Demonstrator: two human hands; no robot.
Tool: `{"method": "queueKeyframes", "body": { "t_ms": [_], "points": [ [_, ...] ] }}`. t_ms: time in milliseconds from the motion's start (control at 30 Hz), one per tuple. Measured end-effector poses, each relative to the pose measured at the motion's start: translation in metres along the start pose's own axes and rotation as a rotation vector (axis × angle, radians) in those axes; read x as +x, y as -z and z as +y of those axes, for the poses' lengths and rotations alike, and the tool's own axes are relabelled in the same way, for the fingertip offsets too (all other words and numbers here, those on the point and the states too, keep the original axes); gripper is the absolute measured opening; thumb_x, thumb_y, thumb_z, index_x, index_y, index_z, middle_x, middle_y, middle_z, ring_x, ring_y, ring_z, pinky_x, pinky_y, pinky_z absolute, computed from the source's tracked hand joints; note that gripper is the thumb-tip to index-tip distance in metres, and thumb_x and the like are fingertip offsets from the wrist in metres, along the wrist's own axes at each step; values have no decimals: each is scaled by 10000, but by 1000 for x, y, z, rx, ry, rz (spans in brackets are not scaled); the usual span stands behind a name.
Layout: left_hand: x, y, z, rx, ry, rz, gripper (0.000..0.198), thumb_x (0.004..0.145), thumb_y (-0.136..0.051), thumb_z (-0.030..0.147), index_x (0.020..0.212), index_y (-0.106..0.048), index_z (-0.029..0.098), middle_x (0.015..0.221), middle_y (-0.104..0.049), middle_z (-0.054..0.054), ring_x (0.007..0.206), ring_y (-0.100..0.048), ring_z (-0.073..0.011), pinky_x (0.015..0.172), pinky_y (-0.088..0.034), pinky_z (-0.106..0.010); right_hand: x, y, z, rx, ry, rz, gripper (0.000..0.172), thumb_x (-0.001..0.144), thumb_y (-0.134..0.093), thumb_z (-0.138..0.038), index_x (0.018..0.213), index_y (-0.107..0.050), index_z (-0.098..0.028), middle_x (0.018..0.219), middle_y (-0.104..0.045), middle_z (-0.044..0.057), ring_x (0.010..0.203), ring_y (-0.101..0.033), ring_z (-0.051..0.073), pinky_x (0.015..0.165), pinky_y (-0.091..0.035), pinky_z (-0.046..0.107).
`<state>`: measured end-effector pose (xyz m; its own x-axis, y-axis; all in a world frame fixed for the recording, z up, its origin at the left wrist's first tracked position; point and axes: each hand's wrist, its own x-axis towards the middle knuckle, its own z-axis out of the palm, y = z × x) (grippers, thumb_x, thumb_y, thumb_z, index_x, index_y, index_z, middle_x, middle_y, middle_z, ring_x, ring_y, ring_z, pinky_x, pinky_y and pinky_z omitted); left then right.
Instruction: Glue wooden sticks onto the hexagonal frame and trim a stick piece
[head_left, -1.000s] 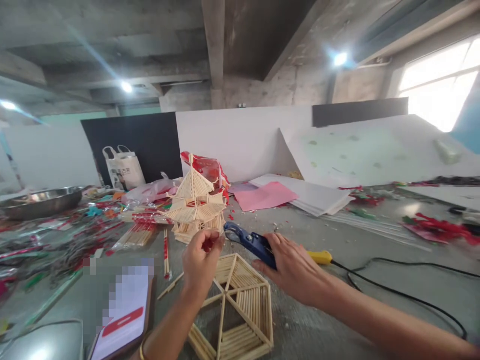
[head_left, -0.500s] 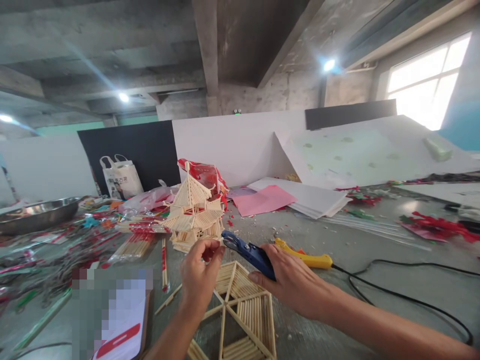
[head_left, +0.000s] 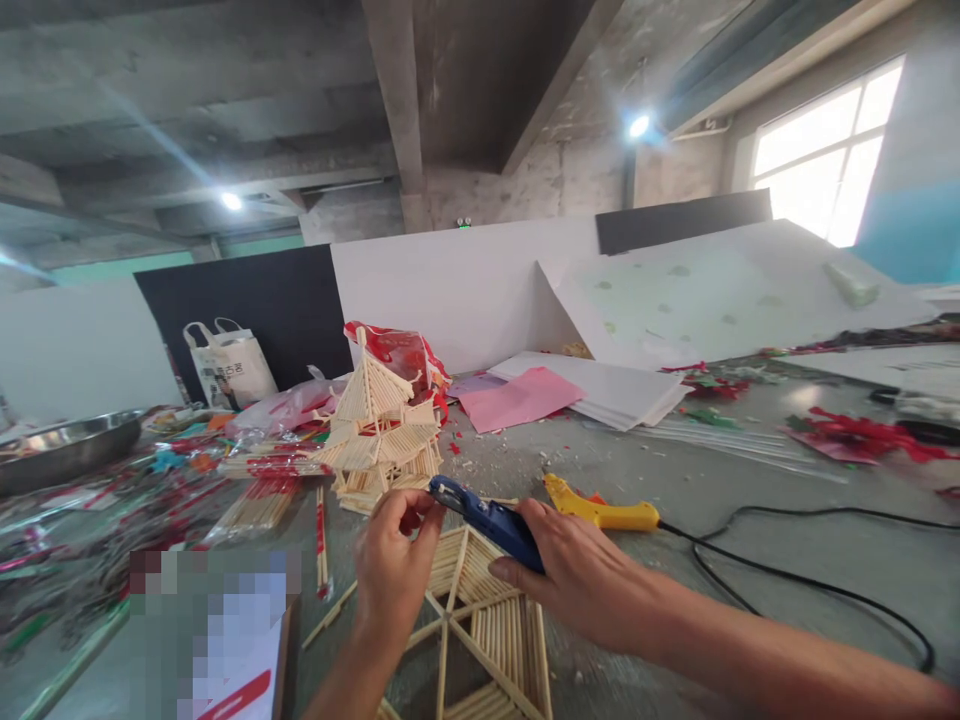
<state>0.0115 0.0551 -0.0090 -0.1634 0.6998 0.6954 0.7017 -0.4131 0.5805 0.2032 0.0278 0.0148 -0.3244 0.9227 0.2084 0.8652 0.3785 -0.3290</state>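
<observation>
R hand (head_left: 577, 575) clamped on blue-handled cutter (head_left: 487, 520), long axis pointing up-left w/ tip just beside L hand (head_left: 394, 560) fingers pinched together, above flat hexagonal bamboo-stick panel (head_left: 487, 625).

Glossy blue plastic cutter (head_left: 491, 522); matt wooden stick panel (head_left: 487, 610); rough concrete table (head_left: 675, 490).

Bare grey table (head_left: 720, 500) to my right is open, only the yellow glue gun (head_left: 600, 512) and its black cord (head_left: 810, 580) cross it. Ahead the stick pagoda (head_left: 379, 425) blocks the way, close behind my left hand (head_left: 394, 570). Left side is crowded: chopstick bundles (head_left: 259, 500), red scraps, metal basin (head_left: 64, 450). Hexagon stick panel (head_left: 487, 630) fills the space under my right hand (head_left: 577, 580).
</observation>
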Motion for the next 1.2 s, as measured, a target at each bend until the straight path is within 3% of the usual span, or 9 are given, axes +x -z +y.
{"method": "queueKeyframes", "body": {
  "t_ms": [767, 1200],
  "points": [
    [0, -4, 0, 211, -128, 66, 101, 728, -566, 268, 663, -567, 191, 583, -559, 12, 539, -515, -132, 541, -389, -225, 3, -12, 8, -48, 34, 11, 368, 821, -376, -519, 852, -478, -168, 746, -607, 61, 655, -573, 206, 548, -289, 280],
    [0, -5, 4, 213, -167, 113, 153, 749, -538, 300, 659, -587, 187, 573, -577, 5, 508, -520, -124, 497, -376, -222, 1, -4, 1, -17, -8, -37, 376, 824, -364, -507, 844, -497, -156, 744, -607, 78, 658, -575, 194, 555, -304, 271]
  ]
}}
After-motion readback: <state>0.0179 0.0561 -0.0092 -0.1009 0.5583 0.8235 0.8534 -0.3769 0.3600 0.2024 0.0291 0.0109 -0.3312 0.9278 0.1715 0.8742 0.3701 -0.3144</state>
